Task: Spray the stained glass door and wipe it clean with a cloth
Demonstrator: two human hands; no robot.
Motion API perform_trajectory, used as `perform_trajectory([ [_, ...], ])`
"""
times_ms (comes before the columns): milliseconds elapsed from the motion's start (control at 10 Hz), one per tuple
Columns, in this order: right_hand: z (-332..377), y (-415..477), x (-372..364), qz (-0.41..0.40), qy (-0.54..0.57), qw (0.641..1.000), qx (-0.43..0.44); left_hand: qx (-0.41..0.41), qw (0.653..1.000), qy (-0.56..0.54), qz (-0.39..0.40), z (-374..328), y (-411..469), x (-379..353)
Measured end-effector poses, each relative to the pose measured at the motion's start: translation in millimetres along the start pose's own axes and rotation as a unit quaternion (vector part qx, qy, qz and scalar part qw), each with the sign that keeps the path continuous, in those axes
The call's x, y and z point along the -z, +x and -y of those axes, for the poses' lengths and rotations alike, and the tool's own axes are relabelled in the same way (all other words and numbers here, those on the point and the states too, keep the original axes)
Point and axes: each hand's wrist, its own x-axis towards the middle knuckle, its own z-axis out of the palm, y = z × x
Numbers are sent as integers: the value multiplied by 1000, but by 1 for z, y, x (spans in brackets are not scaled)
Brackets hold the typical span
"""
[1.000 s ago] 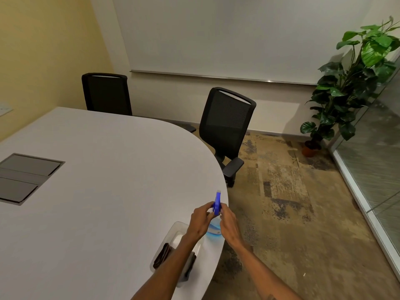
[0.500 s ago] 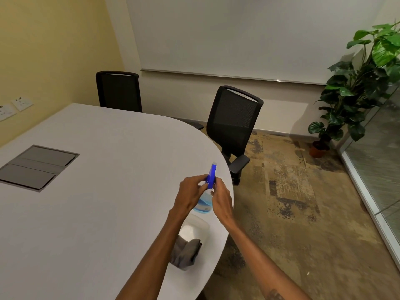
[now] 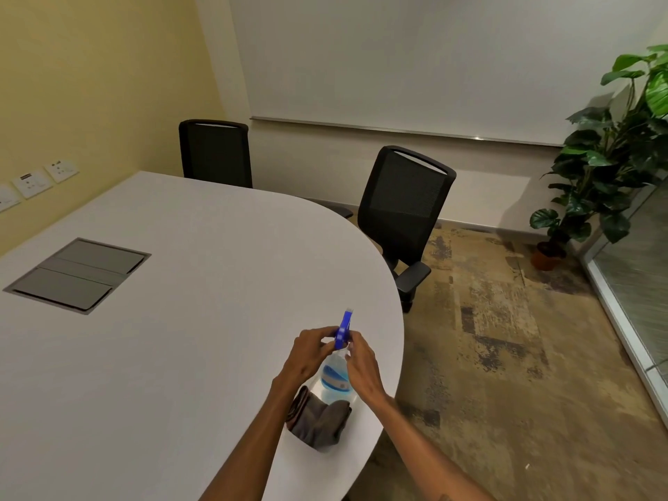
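Observation:
A clear spray bottle [image 3: 335, 376] with a blue trigger head stands upright in a clear plastic tray [image 3: 356, 405] near the table's rounded right edge. My left hand [image 3: 310, 352] and my right hand [image 3: 361, 359] both pinch the blue head from either side. A folded grey cloth [image 3: 320, 421] lies in the same tray, just in front of the bottle and partly behind my left forearm. The glass wall [image 3: 643, 269] runs along the far right of the room.
The white oval table [image 3: 173, 341] has a grey cable hatch [image 3: 77, 274] at the left. Two black office chairs [image 3: 406, 211] stand behind it. A potted plant [image 3: 607, 164] sits in the right corner. Patterned carpet [image 3: 506, 356] lies between table and glass.
The view has shifted, so the hands and bottle sit lower in frame. Both hands stay on the blue spray head. The bottle now stands down in the tray beside the cloth.

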Motion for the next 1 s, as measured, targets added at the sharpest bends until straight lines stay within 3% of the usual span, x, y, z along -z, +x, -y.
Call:
perform_trajectory([
  [400,-16,-6,-20,34,16,996,-81,30,999,-34,23,37,-4,-23],
  [600,-24,-4,-26,4,9,999,-37,36,997,-59,33,44,-6,-26],
  [900,-7,-20,-17,23,33,995,-95,13,998,-52,14,52,-6,-36],
  [1000,-13,-20,-18,-1,11,996,-92,41,996,-76,-7,57,-6,-39],
])
